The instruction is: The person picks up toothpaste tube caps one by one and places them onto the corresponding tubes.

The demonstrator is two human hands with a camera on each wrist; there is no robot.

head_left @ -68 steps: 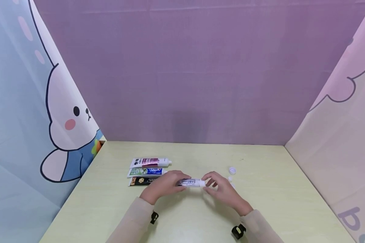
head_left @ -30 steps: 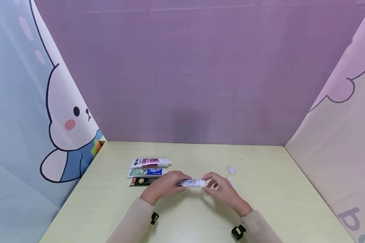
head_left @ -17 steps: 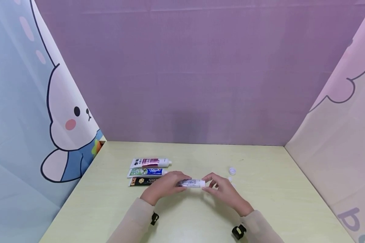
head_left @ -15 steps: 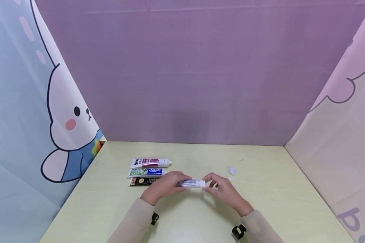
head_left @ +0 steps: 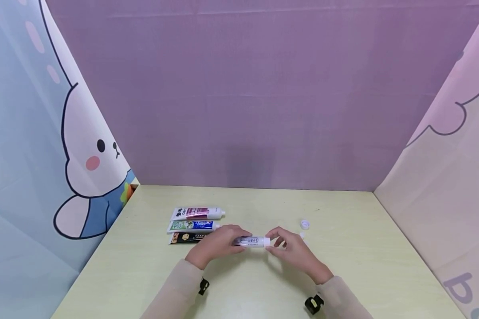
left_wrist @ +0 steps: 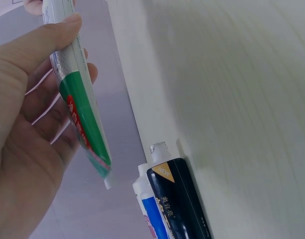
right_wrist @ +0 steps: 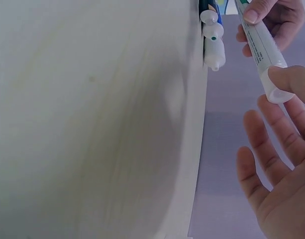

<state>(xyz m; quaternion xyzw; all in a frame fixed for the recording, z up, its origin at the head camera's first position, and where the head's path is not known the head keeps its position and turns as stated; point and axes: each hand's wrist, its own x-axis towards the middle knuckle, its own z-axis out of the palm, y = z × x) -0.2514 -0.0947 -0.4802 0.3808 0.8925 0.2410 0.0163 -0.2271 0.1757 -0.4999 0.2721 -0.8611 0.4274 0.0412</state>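
Note:
In the head view my left hand (head_left: 219,243) grips a toothpaste tube (head_left: 250,241) over the middle of the table, the tube lying level with its capped end to the right. The left wrist view shows its green and white body (left_wrist: 77,94) under my thumb. At the other end my right hand (head_left: 294,253) pinches the white cap (right_wrist: 277,93) between thumb and index finger, while the other fingers spread loosely. The tube is raised off the table. My left hand hides part of a black toothpaste tube (head_left: 185,238) lying beyond it.
Beside the black tube lie a green and blue toothpaste tube (head_left: 192,226) and a white and maroon one (head_left: 197,213), both uncapped. Right of centre on the table (head_left: 343,257) are a round white cap (head_left: 305,224) and a smaller one (head_left: 302,235). Fabric walls surround the table.
Both hands and the tube have shifted very slightly, and the print on the tube looks turned a little. The grip of both hands stays the same, and the tubes on the table have not moved.

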